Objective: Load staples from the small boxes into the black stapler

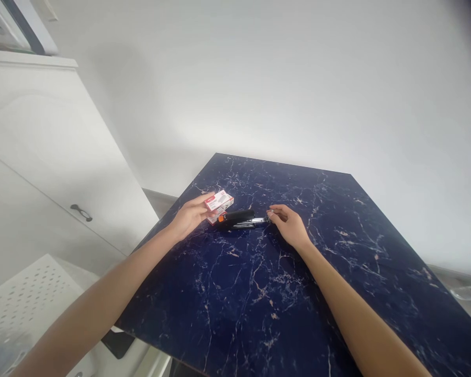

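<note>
The left grip (190, 216) holds a small white-and-red cardboard box (219, 200); the right grip (291, 226), fingertips close together, meets the silver metal tray (260, 221) of a black, orange-marked stapler (240, 216), its hold unclear. Working that tray seems the current step, likely calling next for fine fingertip control. The stapler lies on the dark-blue marbled bench (239, 298), well inside its edges, open room in front.

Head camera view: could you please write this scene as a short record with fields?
Left hand: holds a small red-and-white box
Right hand: fingertips at the metal part of the stapler; exact grip unclear
Stapler: black, with an orange part, lengthwise between the hands
Table: dark blue, white-veined marble pattern
Left side: white cabinet with dark handle
Background: pale wall
</note>
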Motion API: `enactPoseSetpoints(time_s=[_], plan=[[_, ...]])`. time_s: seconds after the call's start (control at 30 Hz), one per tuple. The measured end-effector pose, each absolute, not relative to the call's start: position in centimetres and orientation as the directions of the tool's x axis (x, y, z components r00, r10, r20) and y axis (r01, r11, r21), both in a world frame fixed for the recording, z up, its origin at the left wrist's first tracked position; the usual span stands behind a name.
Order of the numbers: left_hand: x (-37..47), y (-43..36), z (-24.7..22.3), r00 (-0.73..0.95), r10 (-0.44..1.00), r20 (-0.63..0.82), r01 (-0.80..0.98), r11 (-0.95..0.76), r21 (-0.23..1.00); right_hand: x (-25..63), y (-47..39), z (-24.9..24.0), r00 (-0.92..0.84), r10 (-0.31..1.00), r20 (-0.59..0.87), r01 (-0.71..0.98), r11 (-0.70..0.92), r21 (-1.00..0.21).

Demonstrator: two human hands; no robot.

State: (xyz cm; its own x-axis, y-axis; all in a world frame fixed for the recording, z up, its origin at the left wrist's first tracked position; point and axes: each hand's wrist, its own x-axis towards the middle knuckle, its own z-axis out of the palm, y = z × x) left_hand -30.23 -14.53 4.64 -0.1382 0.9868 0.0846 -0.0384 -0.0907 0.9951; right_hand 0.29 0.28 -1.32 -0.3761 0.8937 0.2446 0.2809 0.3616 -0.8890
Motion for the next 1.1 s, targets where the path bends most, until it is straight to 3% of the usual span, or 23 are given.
enactPoseSetpoints(time_s=[0.2,0.4,0.57,0.8,1.1], plan=[[-29.7,-14.9,4.4,-0.161,0.987,0.015,-0.041,-0.021,0.999,0.2,0.0,-0.9,-0.372,0.894,0.251,0.282,0.366,-0.887],[-29.1,-15.1,3.9,-0.176,0.98,0.088,0.108,-0.07,0.992,-1.2,-1.9,1.6,-0.247,0.93,0.271,0.135,0.31,-0.941],[-27.7,-15.7,3.6,-0.104,0.986,0.128,0.203,-0.105,0.973,-4.6,-5.7,4.0,-0.314,0.904,0.292,0.013,0.312,-0.95],[-25.8,-16.3,3.0,-0.152,0.979,0.139,0.146,-0.116,0.982,-6.5,-7.7,4.6,-0.187,0.949,0.253,-0.025,0.253,-0.967],[-25.0,-16.6,2.7,-0.156,0.974,0.163,0.102,-0.148,0.984,-6.8,-8.4,3.9,-0.153,0.972,0.176,-0.055,0.169,-0.984]])
